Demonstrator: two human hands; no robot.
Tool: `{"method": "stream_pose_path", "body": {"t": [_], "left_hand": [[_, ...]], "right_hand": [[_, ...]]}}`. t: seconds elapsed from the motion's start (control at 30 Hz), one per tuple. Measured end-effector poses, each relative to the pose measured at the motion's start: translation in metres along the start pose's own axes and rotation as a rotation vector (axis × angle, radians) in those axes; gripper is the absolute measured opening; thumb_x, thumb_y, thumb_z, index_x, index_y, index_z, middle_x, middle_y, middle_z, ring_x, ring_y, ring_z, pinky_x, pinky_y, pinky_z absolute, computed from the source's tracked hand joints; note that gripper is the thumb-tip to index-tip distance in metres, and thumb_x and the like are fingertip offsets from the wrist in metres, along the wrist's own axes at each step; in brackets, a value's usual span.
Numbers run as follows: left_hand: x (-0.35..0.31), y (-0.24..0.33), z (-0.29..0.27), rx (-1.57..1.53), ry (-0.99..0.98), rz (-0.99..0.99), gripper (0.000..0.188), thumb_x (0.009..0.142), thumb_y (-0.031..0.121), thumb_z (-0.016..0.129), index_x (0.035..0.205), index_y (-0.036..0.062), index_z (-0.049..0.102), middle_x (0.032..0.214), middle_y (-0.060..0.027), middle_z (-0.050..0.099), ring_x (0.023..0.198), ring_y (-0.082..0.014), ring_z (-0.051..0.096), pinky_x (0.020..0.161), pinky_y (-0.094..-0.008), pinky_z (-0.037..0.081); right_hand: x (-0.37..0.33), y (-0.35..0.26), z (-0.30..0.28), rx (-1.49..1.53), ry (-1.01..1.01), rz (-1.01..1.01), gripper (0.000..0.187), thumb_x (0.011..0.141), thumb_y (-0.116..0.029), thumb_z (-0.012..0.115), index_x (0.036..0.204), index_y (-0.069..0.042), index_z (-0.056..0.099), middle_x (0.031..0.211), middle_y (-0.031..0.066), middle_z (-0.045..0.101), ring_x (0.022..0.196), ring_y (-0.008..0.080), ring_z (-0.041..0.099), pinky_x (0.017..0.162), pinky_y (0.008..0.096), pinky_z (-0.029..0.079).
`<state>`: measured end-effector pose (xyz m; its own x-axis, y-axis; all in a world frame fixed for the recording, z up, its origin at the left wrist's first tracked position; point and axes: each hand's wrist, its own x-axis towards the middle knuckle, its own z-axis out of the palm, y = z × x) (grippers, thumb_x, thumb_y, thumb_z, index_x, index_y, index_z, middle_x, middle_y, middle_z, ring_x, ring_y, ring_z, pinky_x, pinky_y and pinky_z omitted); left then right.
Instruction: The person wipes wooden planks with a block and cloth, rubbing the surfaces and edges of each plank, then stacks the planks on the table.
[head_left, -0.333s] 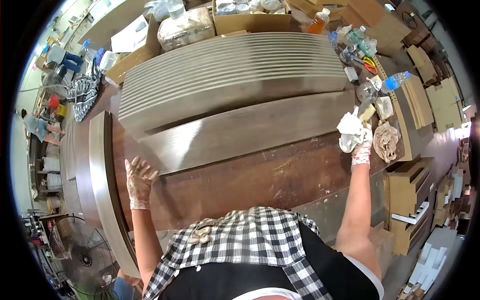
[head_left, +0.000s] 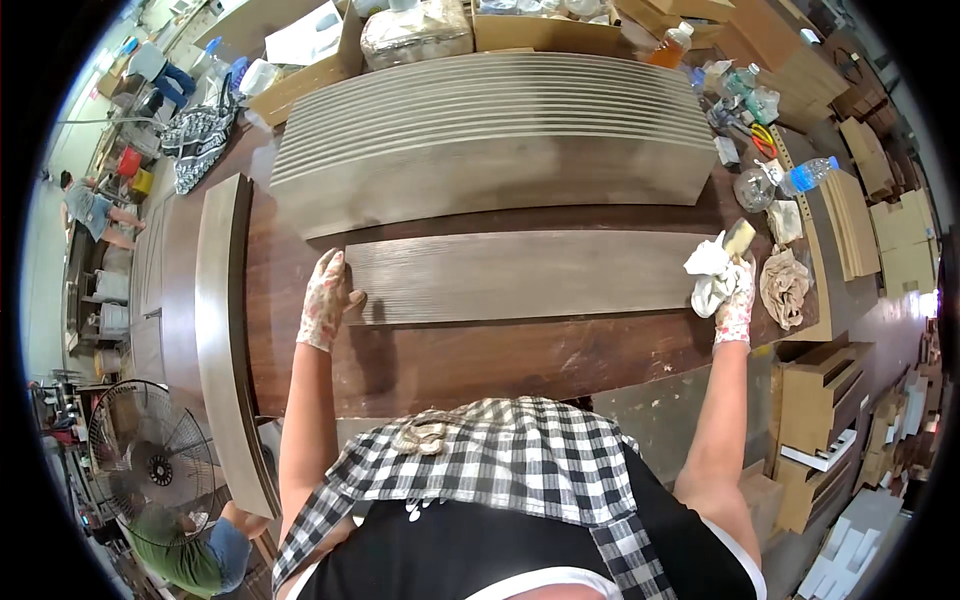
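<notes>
A long grey-brown board lies flat on the brown tabletop, crosswise in front of me. At its left end is my left hand, in a patterned glove, its fingers along the end and its thumb at the near corner; it grips the board there. Beyond the right end, my right hand, gloved alike, is closed on a crumpled white cloth. A tan sponge-like block sticks up by its fingertips; whether the hand holds it too is unclear. Behind the board stands a stack of similar boards.
Another long board lies lengthwise at the left. At the right are a crumpled beige cloth, a water bottle and yellow-red handled scissors. Cardboard boxes line the back. A floor fan and a person are at lower left.
The board's left end has swung away from me, so it lies straighter, apart from the stack. My left hand has gone from open beside it to its left end. My right hand keeps the cloth.
</notes>
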<state>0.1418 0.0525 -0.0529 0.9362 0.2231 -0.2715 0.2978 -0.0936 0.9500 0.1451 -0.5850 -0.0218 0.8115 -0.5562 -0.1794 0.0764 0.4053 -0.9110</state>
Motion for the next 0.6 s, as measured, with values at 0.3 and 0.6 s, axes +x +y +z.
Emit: {"method": "stream_pose_path", "body": {"t": [0.3,0.6], "left_hand": [[0.006,0.030,0.017,-0.269,0.147,-0.303,0.036,0.087,0.033,0.053,0.119,0.0156,0.050,0.122,-0.0052,0.046,0.106,-0.0189,0.047,0.082,-0.0427,0.044],[-0.008,0.026,-0.002,-0.307,0.201,-0.141,0.045,0.089,0.030,0.049,0.126,0.0053,0.044,0.125,-0.0153,0.046,0.107,-0.0220,0.048,0.079,-0.0291,0.043]], "right_hand": [[0.046,-0.011,-0.031,-0.222,-0.151,0.152,0.030,0.089,-0.014,0.045,0.118,-0.008,0.041,0.066,0.0026,0.047,0.047,0.0098,0.046,0.036,0.0208,0.039],[0.051,0.001,-0.040,-0.217,-0.130,-0.013,0.039,0.086,-0.015,0.047,0.123,-0.004,0.041,0.089,0.0058,0.055,0.068,0.0106,0.055,0.055,0.0203,0.047]]}}
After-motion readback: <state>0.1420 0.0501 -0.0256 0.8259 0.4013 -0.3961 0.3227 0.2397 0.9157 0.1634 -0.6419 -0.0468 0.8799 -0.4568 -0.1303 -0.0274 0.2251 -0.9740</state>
